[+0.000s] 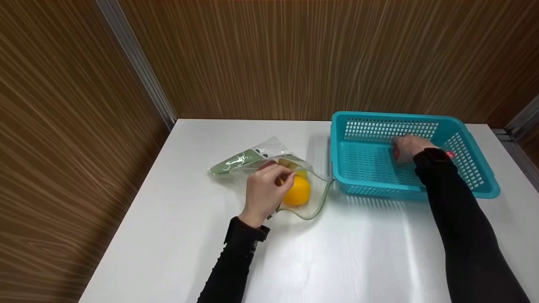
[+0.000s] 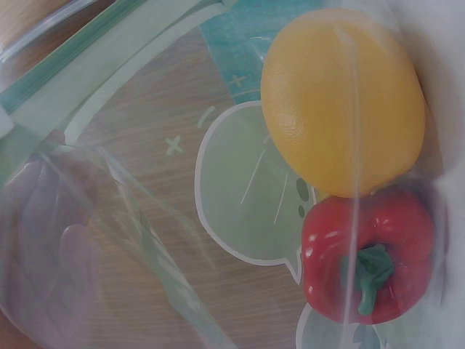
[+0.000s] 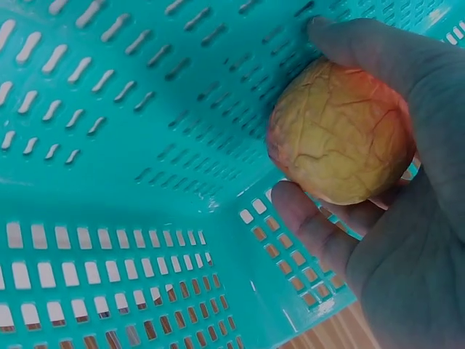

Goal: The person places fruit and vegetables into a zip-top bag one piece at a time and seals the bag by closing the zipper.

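Observation:
My left hand [image 1: 268,187] pinches the edge of a clear zip bag [image 1: 322,206] with green print, which lies on its side on the table. Inside it are an orange [image 1: 298,191], a red bell pepper [image 2: 369,258] and something yellow [image 1: 301,173]. Through the plastic, the left wrist view shows curled fingers [image 2: 47,247] at the bag's green rim. Over at the right, my right hand [image 1: 412,148] reaches into a turquoise basket [image 1: 362,162]. Its thumb and fingers grip a round, wrinkled red-and-yellow fruit [image 3: 341,134], close to the basket floor.
The basket stands at the back right of the white table [image 1: 328,261], its left wall beside the bag's mouth. A small red piece [image 1: 450,154] shows by the right wrist. Wood-grain panels [image 1: 261,63] border the table at the back and left.

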